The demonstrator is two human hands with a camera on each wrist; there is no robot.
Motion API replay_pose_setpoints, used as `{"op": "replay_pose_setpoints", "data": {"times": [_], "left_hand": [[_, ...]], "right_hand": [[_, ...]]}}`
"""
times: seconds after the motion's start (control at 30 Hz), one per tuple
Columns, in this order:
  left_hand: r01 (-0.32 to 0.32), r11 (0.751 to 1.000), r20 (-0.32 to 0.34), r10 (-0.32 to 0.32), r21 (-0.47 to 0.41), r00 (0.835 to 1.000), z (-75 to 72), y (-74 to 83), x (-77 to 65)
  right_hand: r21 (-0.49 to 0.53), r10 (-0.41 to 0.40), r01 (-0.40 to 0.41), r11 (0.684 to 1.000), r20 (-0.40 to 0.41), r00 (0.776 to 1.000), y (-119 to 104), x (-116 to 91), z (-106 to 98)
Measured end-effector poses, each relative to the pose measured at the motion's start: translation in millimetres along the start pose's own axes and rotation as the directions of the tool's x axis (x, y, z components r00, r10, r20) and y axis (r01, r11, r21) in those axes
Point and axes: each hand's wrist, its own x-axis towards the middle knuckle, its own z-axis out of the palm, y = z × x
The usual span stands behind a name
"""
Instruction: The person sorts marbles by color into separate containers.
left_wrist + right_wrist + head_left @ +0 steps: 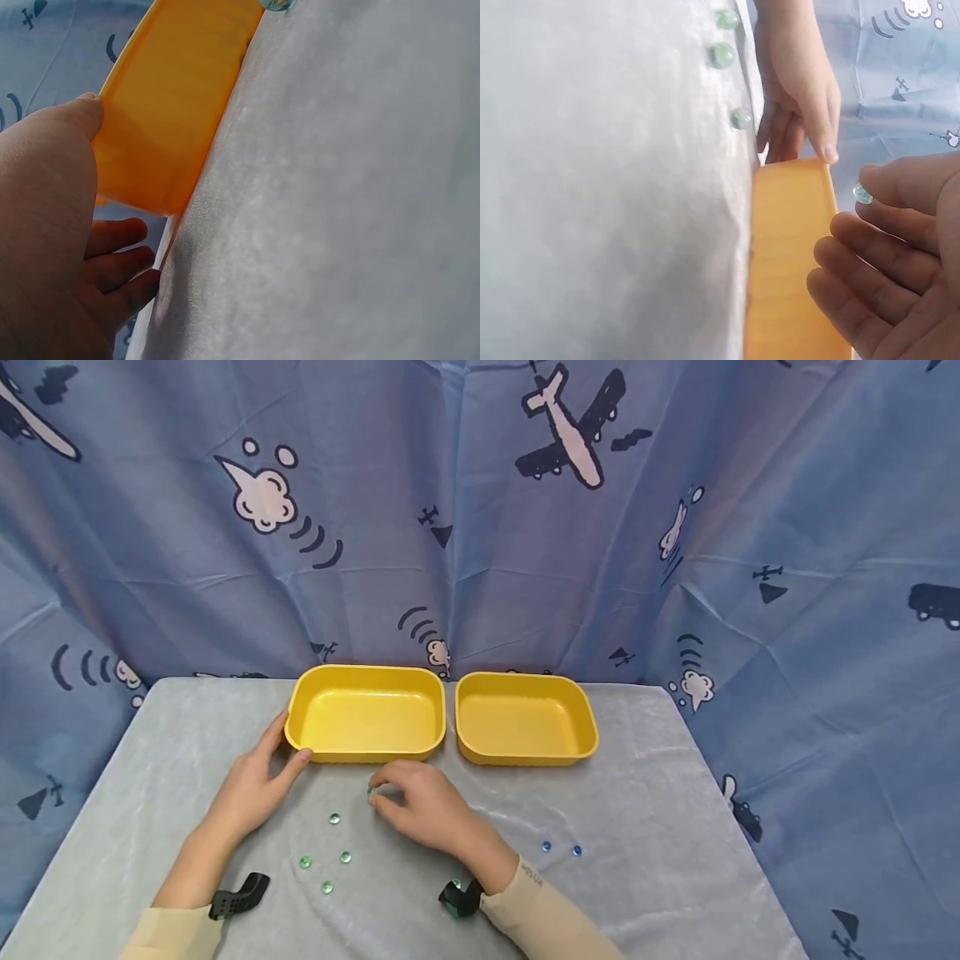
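My left hand [251,789] holds the near left corner of the left yellow tray [367,757]; its thumb lies at the rim and the other fingers are along the left side. Just in front of that tray, my right hand [427,802] pinches a green glass marble [862,193] between thumb and index finger, the other fingers loosely bent. Several green marbles [346,857] lie on the cloth between my forearms. One more green marble [456,883] shows beside the right wrist, partly hidden by the black strap.
A second yellow tray [527,760] stands just right of the first. Two blue marbles [546,846] lie on the grey cloth [660,860] to the right of my right forearm. A blue patterned curtain [495,593] hangs behind the table's back edge.
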Motion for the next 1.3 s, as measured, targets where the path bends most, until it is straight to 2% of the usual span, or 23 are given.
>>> {"op": "replay_pose_setpoints", "data": {"times": [0.47, 0.73, 1.13, 1.3], "left_hand": [[0.004, 1.000, -0.001, -0.004, -0.004, 1.000, 0.3, -0.6, 0.0], [-0.010, 1.000, -0.008, 0.010, -0.008, 1.000, 2.2, -2.3, 2.0], [0.007, 1.000, 0.002, -0.007, -0.003, 1.000, 1.1, 1.0, -0.3], [0.008, 1.000, -0.004, -0.008, 0.001, 1.000, 1.4, 0.1, -0.1]], "right_hand": [[0.045, -0.022, 0.026, 0.999, -0.080, 0.997, 0, 17, -19], [0.007, 0.008, -0.007, 1.000, -0.098, 0.995, 4, 29, -26], [0.044, 0.061, -0.056, 0.997, -0.104, 0.993, 13, 41, -38], [0.049, 0.058, -0.053, 0.997, -0.115, 0.992, 15, 48, -42]]}}
